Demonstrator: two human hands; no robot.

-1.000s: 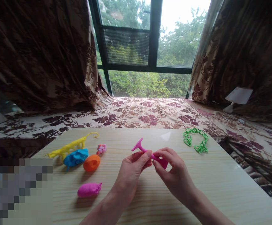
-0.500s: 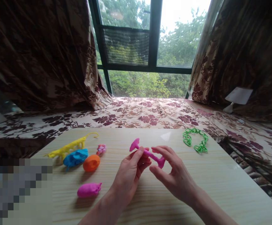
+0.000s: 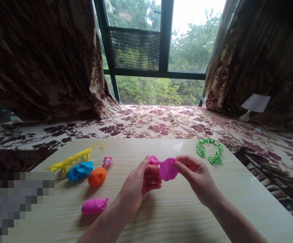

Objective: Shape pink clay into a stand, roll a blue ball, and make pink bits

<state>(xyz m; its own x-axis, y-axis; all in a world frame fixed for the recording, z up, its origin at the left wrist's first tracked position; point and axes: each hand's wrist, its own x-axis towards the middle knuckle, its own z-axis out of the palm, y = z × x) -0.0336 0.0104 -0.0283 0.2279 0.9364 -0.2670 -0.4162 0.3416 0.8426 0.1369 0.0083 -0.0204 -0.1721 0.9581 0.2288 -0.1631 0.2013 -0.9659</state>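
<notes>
Both my hands hold one pink clay piece [image 3: 167,168] a little above the wooden table [image 3: 161,216]. It has a thin stem with a flat round disc at each end. My left hand [image 3: 138,185] is curled round the stem, thumb up. My right hand [image 3: 195,175] pinches the edge of the near disc, which faces me. The far disc is mostly hidden behind my left thumb.
On the table's left lie a yellow clay animal [image 3: 71,160], a blue clay lump [image 3: 80,169], an orange clay ring [image 3: 97,176], a small pink-white clay bit [image 3: 108,161] and a pink clay lump [image 3: 93,206]. A green clay chain [image 3: 209,150] lies at the far right. Beyond are a floral-covered ledge, curtains and a window.
The pink piece has turned so that its near disc now faces me. My right hand moved from the stem's end to pinch that disc's edge; my left hand closed more tightly round the stem.
</notes>
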